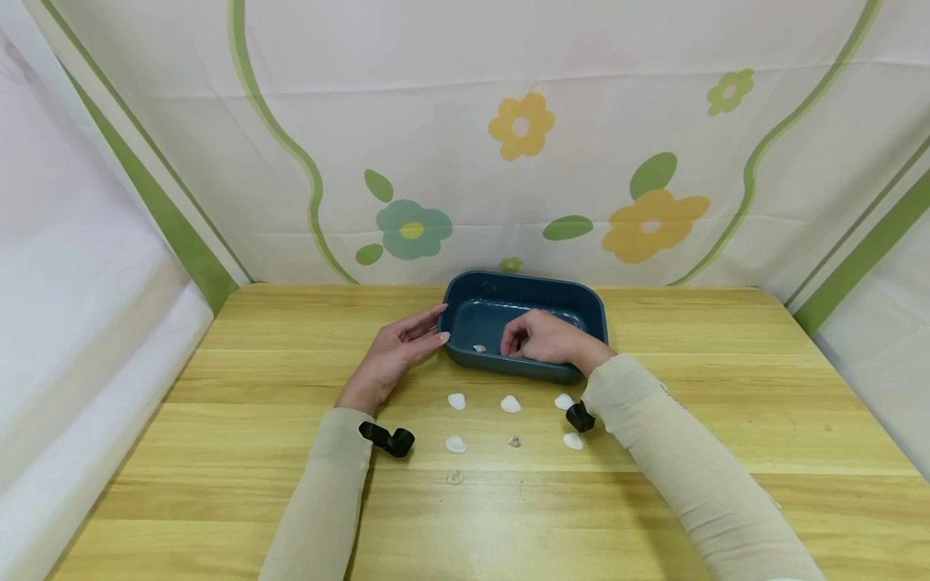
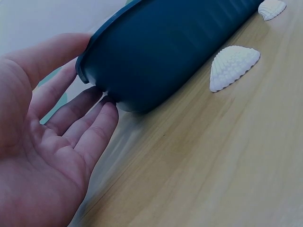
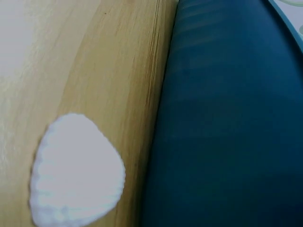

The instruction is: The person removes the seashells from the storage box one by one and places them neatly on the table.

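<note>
A dark blue rectangular basin (image 1: 465,289) stands at the back of the table. My left hand (image 1: 388,359) rests against its left end, fingers fairly straight and fingertips on the outer wall, as the left wrist view also shows. My right hand (image 1: 541,335) reaches over the near rim into the basin, fingers curled and pointing down. Its fingertips are hidden, and I cannot tell whether they pinch anything. A small pale seashell (image 1: 479,349) lies on the basin floor, left of that hand. Outside, a white ribbed seashell (image 3: 75,172) lies close along the basin's near wall.
Several seashells lie in rows before the basin, including a white shell (image 1: 455,444), a small greyish shell (image 1: 514,441) and a flat, pale brownish shell (image 1: 454,478). Behind the wooden table (image 1: 276,339) hangs a flowered curtain (image 1: 450,145). Black wrist cameras sit on both sleeves.
</note>
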`<control>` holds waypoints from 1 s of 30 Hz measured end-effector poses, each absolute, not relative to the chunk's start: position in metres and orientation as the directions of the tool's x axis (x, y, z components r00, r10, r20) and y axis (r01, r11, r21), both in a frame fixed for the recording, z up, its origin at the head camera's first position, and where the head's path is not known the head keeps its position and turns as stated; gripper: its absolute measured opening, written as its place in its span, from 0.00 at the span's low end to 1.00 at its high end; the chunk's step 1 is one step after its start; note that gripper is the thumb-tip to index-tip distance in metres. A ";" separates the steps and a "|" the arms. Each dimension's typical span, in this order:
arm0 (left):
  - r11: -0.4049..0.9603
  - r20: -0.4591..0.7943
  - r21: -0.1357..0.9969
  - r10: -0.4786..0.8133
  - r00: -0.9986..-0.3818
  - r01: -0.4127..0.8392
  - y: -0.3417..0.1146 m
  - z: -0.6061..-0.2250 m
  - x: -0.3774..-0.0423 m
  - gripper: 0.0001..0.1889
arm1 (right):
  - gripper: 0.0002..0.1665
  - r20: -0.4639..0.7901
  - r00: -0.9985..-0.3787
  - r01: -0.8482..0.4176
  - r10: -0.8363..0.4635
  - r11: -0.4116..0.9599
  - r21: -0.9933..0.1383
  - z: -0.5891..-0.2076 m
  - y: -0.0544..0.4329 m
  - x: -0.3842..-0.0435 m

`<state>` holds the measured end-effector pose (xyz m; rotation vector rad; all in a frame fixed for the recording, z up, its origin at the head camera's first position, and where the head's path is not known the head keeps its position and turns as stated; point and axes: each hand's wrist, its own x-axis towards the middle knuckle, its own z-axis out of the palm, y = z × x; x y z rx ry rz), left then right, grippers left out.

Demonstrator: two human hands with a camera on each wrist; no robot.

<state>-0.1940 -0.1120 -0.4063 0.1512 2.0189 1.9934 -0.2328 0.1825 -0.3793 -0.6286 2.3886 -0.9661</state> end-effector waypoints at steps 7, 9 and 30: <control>0.030 -0.144 0.989 0.273 -0.951 -0.142 -0.112 -0.407 -0.194 0.29 | 0.05 -0.219 -0.778 -0.224 -0.588 0.586 -0.779 -0.377 0.184 -0.233; 0.035 -0.144 0.990 0.272 -0.951 -0.139 -0.112 -0.407 -0.194 0.29 | 0.02 -0.215 -0.794 -0.187 -0.568 0.566 -0.803 -0.374 0.183 -0.232; 0.043 -0.138 0.990 0.274 -0.952 -0.132 -0.112 -0.406 -0.195 0.29 | 0.09 -0.053 -0.874 -0.063 -0.483 0.220 -0.974 -0.336 0.186 -0.212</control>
